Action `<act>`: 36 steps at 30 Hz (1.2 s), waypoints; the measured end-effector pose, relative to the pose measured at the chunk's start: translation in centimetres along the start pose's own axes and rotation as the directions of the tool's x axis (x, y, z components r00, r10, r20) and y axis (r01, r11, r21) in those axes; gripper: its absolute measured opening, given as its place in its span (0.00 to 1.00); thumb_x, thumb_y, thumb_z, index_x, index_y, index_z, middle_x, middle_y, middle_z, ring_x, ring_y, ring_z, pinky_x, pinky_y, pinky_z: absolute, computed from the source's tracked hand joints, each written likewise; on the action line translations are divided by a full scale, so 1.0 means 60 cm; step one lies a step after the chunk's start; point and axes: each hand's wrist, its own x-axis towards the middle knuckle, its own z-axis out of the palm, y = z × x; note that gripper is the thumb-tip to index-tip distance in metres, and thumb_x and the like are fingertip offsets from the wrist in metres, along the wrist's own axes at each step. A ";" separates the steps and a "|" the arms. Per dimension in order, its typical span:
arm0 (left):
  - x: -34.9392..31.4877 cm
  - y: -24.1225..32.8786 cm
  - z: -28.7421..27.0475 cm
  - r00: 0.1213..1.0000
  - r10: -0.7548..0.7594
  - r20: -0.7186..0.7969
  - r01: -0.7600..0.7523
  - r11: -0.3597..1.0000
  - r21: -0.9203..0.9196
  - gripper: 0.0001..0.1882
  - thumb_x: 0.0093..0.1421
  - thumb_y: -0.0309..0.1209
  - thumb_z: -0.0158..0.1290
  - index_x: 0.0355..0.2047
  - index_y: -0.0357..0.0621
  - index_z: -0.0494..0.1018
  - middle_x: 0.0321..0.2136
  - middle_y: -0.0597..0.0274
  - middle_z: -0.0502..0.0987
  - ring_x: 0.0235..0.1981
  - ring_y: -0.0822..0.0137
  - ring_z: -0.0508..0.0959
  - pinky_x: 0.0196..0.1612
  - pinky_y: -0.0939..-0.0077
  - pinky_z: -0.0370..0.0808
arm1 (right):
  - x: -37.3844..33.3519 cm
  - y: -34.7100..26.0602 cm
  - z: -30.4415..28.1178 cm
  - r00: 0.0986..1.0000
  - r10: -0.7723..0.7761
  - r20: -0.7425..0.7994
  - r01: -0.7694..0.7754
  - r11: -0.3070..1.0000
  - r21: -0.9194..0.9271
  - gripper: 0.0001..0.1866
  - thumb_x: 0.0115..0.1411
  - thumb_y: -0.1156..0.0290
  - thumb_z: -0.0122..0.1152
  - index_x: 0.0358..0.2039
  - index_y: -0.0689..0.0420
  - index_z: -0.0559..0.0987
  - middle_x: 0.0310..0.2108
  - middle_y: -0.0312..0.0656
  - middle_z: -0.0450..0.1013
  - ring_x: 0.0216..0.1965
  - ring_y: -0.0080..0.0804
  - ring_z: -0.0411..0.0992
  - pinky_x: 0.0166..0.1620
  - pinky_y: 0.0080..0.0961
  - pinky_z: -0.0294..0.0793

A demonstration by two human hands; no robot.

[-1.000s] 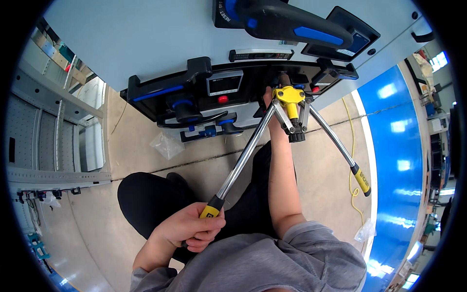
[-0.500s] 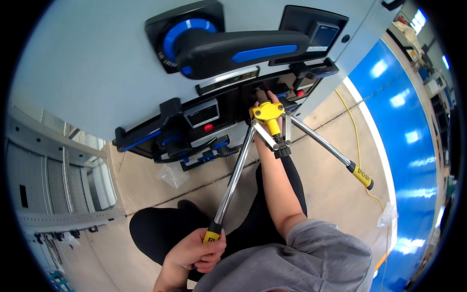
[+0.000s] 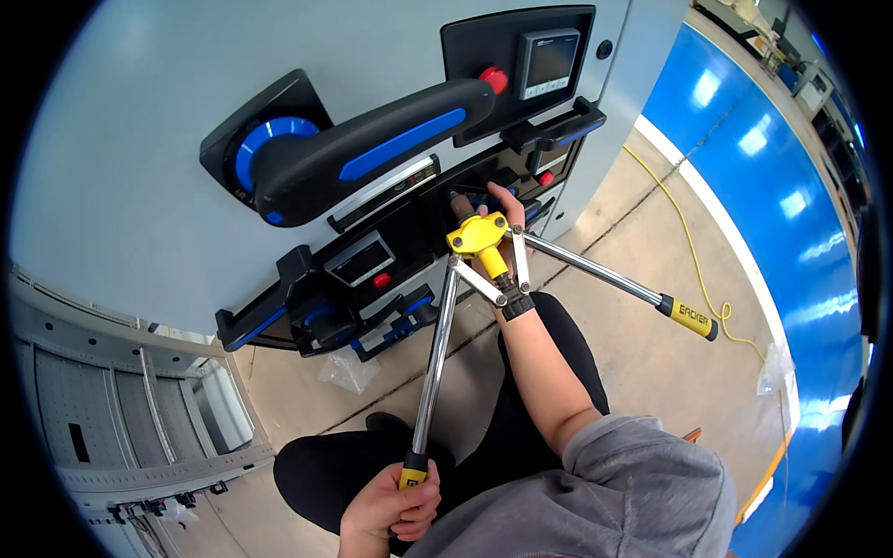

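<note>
A lever hand riveter with a yellow head (image 3: 479,237) and two long chrome arms is spread wide in front of a grey cabinet. My left hand (image 3: 395,502) is closed round the yellow grip at the end of its left arm, low near my lap. Under and behind the head is my right hand (image 3: 509,209), partly hidden by the tool, steadying it with one finger extended past it. The right arm's yellow grip (image 3: 690,319) hangs free. The dark nosepiece (image 3: 459,205) points at the cabinet's black drawer front; whether it touches cannot be told.
A large black rotary handle (image 3: 363,153) with blue inlay juts out above the tool. Black drawer units with a handle (image 3: 567,130) and red buttons line the cabinet. A yellow cord (image 3: 684,223) and a plastic bag (image 3: 351,372) lie on the floor. Metal framing (image 3: 139,400) stands left.
The view has shifted, bringing a red knob beside the rotary handle into sight. The riveter's head sits slightly left and lower in view; a right-hand finger now reaches further out.
</note>
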 end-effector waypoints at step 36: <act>0.113 -0.082 0.185 0.941 0.239 -0.242 -0.124 0.904 0.410 0.23 0.76 0.41 0.45 0.21 0.55 0.62 0.09 0.73 0.56 0.07 0.75 0.51 0.11 0.74 0.49 | 0.011 -0.182 -0.570 0.942 0.333 0.041 -0.054 0.030 0.998 0.31 0.71 0.38 0.44 0.52 0.54 0.77 0.45 0.52 0.78 0.57 0.54 0.71 0.64 0.51 0.67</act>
